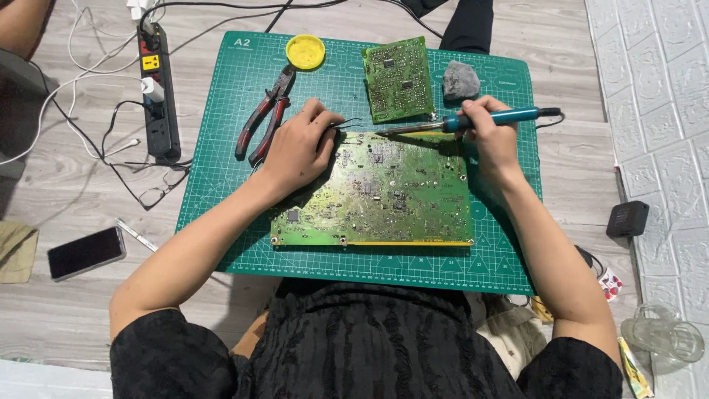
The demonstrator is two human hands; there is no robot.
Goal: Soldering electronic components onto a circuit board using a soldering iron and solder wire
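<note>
Over the large circuit board [377,196], right hand [491,140] grips a soldering iron [473,120]; left hand [299,151] pinches tweezers [346,123].

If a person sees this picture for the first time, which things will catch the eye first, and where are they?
First comes the large green circuit board in the middle of the green cutting mat. The right hand holds a blue soldering iron with its tip at the board's upper edge, while the left hand holds thin tweezers there. Behind, red-handled pliers, a yellow round tin and a smaller circuit board lie on the mat.
</note>
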